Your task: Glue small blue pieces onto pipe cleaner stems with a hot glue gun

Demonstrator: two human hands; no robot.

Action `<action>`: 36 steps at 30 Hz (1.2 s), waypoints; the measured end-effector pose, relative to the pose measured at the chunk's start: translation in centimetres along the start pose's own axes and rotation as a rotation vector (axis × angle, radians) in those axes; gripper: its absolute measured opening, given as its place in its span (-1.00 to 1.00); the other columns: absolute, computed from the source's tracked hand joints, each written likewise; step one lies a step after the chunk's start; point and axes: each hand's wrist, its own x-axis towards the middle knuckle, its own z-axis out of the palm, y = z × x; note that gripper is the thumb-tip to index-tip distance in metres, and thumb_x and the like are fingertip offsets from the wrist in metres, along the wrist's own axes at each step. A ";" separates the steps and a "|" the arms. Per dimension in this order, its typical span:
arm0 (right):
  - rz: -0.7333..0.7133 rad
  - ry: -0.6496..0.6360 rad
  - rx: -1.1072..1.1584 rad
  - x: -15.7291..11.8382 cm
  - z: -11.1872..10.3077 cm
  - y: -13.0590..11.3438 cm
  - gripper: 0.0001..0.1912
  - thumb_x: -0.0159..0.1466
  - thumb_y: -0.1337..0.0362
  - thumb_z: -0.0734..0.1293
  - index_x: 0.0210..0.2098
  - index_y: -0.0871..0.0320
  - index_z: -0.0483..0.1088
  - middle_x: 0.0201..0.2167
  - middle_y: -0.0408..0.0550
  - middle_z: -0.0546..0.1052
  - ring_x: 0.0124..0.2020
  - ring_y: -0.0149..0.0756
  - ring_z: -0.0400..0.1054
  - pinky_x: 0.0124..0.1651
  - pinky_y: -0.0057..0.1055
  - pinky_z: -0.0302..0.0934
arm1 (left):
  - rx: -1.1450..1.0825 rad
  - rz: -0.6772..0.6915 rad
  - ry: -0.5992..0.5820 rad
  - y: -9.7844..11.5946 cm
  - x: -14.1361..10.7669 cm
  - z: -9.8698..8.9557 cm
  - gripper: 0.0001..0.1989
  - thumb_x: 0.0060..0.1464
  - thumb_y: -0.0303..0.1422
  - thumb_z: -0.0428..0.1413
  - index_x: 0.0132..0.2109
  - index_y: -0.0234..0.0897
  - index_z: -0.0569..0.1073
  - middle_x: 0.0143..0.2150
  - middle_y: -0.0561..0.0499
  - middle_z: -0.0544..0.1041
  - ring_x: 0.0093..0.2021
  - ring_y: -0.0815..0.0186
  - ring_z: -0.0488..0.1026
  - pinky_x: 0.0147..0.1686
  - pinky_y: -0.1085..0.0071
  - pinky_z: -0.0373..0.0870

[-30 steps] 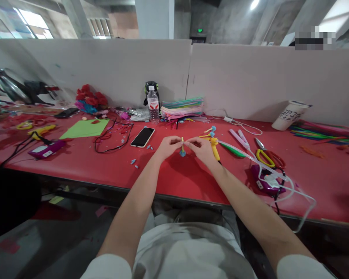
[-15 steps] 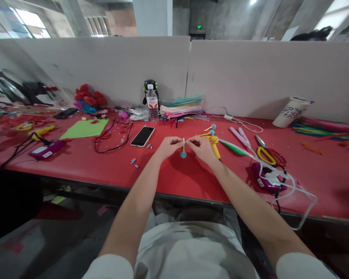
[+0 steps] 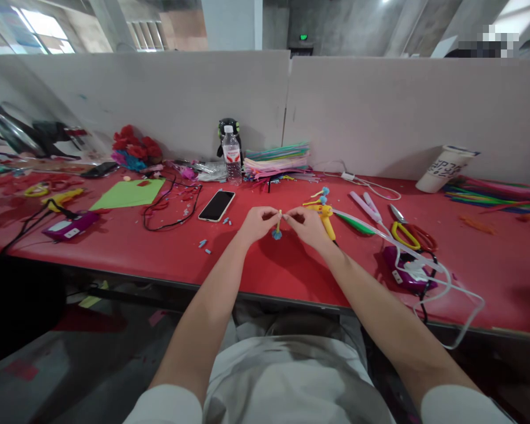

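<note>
Between my fingertips hangs a short yellow pipe cleaner stem with a fuzzy blue tuft (image 3: pixel 277 235) at its lower end, like a small flower upside down. My left hand (image 3: pixel 260 224) pinches the stem near its top. Closed in a pinch from the other side, my right hand (image 3: pixel 307 225) touches the same upper end; whether it grips the stem or some small bit there, I cannot make out. Just beyond the right hand lies a yellow glue gun (image 3: pixel 325 219), with another blue-and-yellow piece (image 3: pixel 322 194) behind it. Small blue bits (image 3: pixel 205 247) lie left of my hands.
A phone (image 3: pixel 217 206) lies left on the red table (image 3: pixel 282 271). Behind stand a water bottle (image 3: pixel 232 156) and a pipe cleaner bundle (image 3: pixel 278 160). Right are scissors (image 3: pixel 406 232), a pink hair straightener (image 3: pixel 365 207), a purple box with cables (image 3: pixel 406 272) and a tilted cup (image 3: pixel 446 169).
The blue tuft has swung slightly to the left beneath my fingers. Both hands keep nearly the same place and pinch.
</note>
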 end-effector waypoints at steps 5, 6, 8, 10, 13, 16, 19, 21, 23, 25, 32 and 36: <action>0.063 -0.020 0.024 0.1 -0.2 -0.1 -0.70 0.19 0.07 0.31 -0.38 0.20 0.47 -0.43 -0.03 0.55 -0.42 -0.33 0.36 -0.32 -0.40 0.24 | 0.085 0.034 0.017 -0.3 0.0 0.3 -0.69 0.12 -0.18 0.06 -0.35 -0.32 0.57 -0.43 0.00 0.55 -0.40 0.35 0.45 -0.33 0.47 0.33; 0.073 -0.016 0.037 0.1 -0.2 -0.2 -0.70 0.18 0.07 0.31 -0.38 0.20 0.48 -0.43 -0.03 0.55 -0.43 -0.33 0.36 -0.33 -0.40 0.23 | 0.080 0.031 0.013 -0.3 0.0 0.3 -0.69 0.12 -0.18 0.05 -0.34 -0.32 0.56 -0.42 0.00 0.56 -0.39 0.35 0.45 -0.32 0.47 0.33; 0.091 0.001 0.066 0.1 -0.3 -0.5 -0.70 0.17 0.06 0.33 -0.40 0.20 0.48 -0.45 -0.04 0.55 -0.43 -0.33 0.36 -0.35 -0.40 0.23 | 0.055 0.018 0.002 -0.3 0.0 0.3 -0.68 0.13 -0.17 0.05 -0.32 -0.32 0.56 -0.41 -0.01 0.56 -0.37 0.34 0.46 -0.31 0.46 0.34; 0.101 0.021 0.082 0.1 -0.3 -0.7 -0.71 0.15 0.07 0.34 -0.41 0.19 0.48 -0.46 -0.05 0.54 -0.44 -0.32 0.36 -0.36 -0.39 0.23 | 0.015 0.001 -0.005 -0.2 0.0 0.2 -0.67 0.13 -0.15 0.06 -0.31 -0.33 0.55 -0.41 -0.01 0.56 -0.38 0.34 0.47 -0.31 0.45 0.35; 0.057 0.046 0.049 -0.1 -0.5 -1.0 -0.74 0.17 0.09 0.34 -0.40 0.18 0.48 -0.45 -0.06 0.53 -0.43 -0.32 0.35 -0.33 -0.38 0.24 | -0.033 -0.017 0.033 -0.4 0.1 0.1 -0.67 0.11 -0.15 0.07 -0.36 -0.34 0.53 -0.43 -0.01 0.55 -0.40 0.35 0.45 -0.32 0.45 0.36; -0.089 0.020 -0.035 -0.2 -0.6 -1.1 -0.79 0.22 0.15 0.30 -0.37 0.16 0.46 -0.41 -0.06 0.52 -0.38 -0.31 0.36 -0.27 -0.36 0.24 | -0.077 -0.059 0.128 -0.8 0.4 -0.1 -0.68 0.09 -0.15 0.09 -0.39 -0.33 0.52 -0.46 0.00 0.54 -0.43 0.36 0.44 -0.35 0.45 0.37; -0.216 -0.042 -0.120 -0.5 -0.8 -1.2 -0.82 0.25 0.19 0.29 -0.37 0.14 0.46 -0.39 -0.05 0.49 -0.37 -0.31 0.33 -0.25 -0.36 0.23 | -0.170 -0.131 0.206 -1.4 0.6 -0.2 -0.70 0.03 -0.15 0.14 -0.39 -0.34 0.54 -0.49 0.00 0.53 -0.47 0.35 0.44 -0.37 0.43 0.39; -0.252 -0.071 -0.151 -0.6 -0.8 -1.3 -0.83 0.26 0.21 0.29 -0.36 0.14 0.46 -0.39 -0.06 0.48 -0.38 -0.32 0.32 -0.25 -0.36 0.22 | -0.224 -0.179 0.236 -1.7 0.7 -0.2 -0.70 0.00 -0.15 0.17 -0.40 -0.34 0.54 -0.50 0.00 0.53 -0.48 0.35 0.44 -0.39 0.43 0.41; -0.276 -0.088 -0.166 -0.7 -0.8 -1.3 -0.84 0.26 0.21 0.29 -0.35 0.13 0.46 -0.38 -0.06 0.47 -0.38 -0.33 0.31 -0.24 -0.36 0.22 | -0.248 -0.213 0.252 -1.8 0.8 -0.1 -0.69 -0.02 -0.14 0.18 -0.40 -0.35 0.55 -0.51 -0.01 0.53 -0.48 0.35 0.44 -0.40 0.43 0.41; -0.299 -0.094 -0.174 -0.7 -0.7 -1.3 -0.84 0.27 0.21 0.29 -0.36 0.13 0.46 -0.37 -0.07 0.46 -0.37 -0.33 0.31 -0.24 -0.37 0.21 | -0.251 -0.233 0.260 -1.9 0.8 0.0 -0.70 -0.03 -0.15 0.19 -0.41 -0.35 0.56 -0.52 -0.01 0.53 -0.49 0.35 0.44 -0.41 0.43 0.41; -0.368 -0.130 -0.224 -0.5 -0.4 -1.4 -0.84 0.29 0.25 0.28 -0.38 0.14 0.44 -0.40 -0.08 0.42 -0.36 -0.33 0.29 -0.23 -0.37 0.19 | -0.247 -0.220 0.240 -2.0 0.8 -0.1 -0.70 -0.04 -0.14 0.19 -0.39 -0.34 0.57 -0.51 -0.01 0.53 -0.48 0.34 0.45 -0.39 0.43 0.41; -0.376 -0.146 -0.256 -0.4 -0.3 -1.0 -0.86 0.28 0.28 0.28 -0.37 0.13 0.45 -0.39 -0.08 0.42 -0.36 -0.34 0.29 -0.24 -0.38 0.19 | -0.245 -0.227 0.228 -1.6 0.7 -0.2 -0.69 -0.04 -0.14 0.19 -0.41 -0.35 0.55 -0.52 -0.01 0.52 -0.49 0.35 0.43 -0.40 0.43 0.41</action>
